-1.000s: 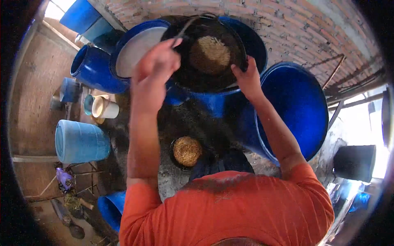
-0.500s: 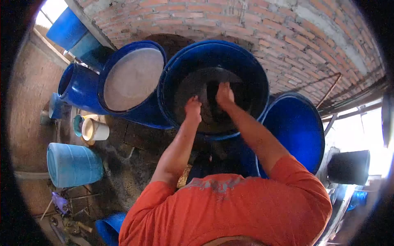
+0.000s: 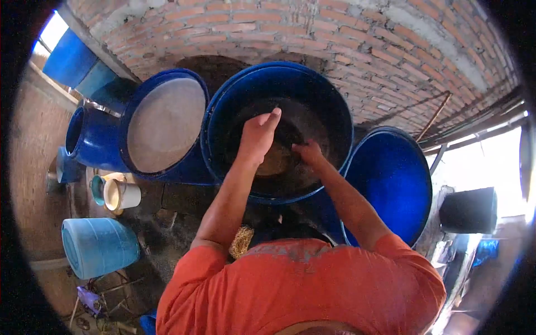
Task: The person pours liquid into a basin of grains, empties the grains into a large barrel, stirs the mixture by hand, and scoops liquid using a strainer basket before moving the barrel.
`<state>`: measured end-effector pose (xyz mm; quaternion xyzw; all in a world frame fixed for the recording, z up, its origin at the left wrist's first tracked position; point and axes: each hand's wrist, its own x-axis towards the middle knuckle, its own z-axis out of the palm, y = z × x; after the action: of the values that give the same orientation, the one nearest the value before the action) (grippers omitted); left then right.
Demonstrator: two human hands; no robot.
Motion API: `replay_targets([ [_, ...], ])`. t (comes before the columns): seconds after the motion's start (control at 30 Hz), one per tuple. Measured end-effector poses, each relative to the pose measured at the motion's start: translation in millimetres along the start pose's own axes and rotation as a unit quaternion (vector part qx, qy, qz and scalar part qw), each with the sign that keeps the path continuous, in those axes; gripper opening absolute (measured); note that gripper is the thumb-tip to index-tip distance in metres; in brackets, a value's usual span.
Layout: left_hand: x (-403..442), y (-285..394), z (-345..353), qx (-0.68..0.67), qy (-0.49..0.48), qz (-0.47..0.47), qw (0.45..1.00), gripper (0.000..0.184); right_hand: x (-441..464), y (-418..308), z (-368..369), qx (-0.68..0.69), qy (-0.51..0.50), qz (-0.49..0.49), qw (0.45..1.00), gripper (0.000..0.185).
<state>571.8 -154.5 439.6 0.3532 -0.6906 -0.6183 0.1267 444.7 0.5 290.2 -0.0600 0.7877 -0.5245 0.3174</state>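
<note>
Both my hands are inside the wide blue drum [image 3: 277, 67]. Between them is a dark, rounded, bowl-like vessel [image 3: 287, 134] with brownish stuff at its bottom; its exact kind is hard to make out in the shadow. My left hand [image 3: 259, 137] is closed at the vessel's left side, thumb stretched along its edge. On the other side, lower in the drum, my right hand [image 3: 310, 153] is closed at the vessel's right edge and partly blurred. Dark murky liquid seems to lie around the vessel in the drum.
Left of the drum stands a blue barrel full of pale, cloudy liquid [image 3: 167, 125]. An open blue barrel [image 3: 388, 184] stands on the right. A brick wall [image 3: 379, 67] rises behind. White bucket [image 3: 125, 194] and light-blue drum [image 3: 100, 248] are on the left; a dark container [image 3: 469, 211] is far right.
My left hand has come up and turned, now closed at the dark vessel's edge. My right hand has moved lower. The dark vessel has tilted, its inside showing; the view has shifted slightly.
</note>
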Motion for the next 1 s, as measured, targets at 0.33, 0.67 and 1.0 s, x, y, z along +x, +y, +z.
replay_targets([
  [0.33,-96,26,-74,-0.279,0.173,0.112,0.938,0.041,-89,-132,-34,-0.175,0.206,-0.412,0.870,0.034],
  [0.67,-116,19,-49,-0.478,0.147,0.210,0.840,0.041,-174,-210,-71,-0.194,0.297,-0.481,0.801,0.024],
  [1.0,-130,33,-32,-0.524,0.080,0.322,0.785,0.049,-203,-240,-99,-0.201,0.317,-0.560,0.739,0.021],
])
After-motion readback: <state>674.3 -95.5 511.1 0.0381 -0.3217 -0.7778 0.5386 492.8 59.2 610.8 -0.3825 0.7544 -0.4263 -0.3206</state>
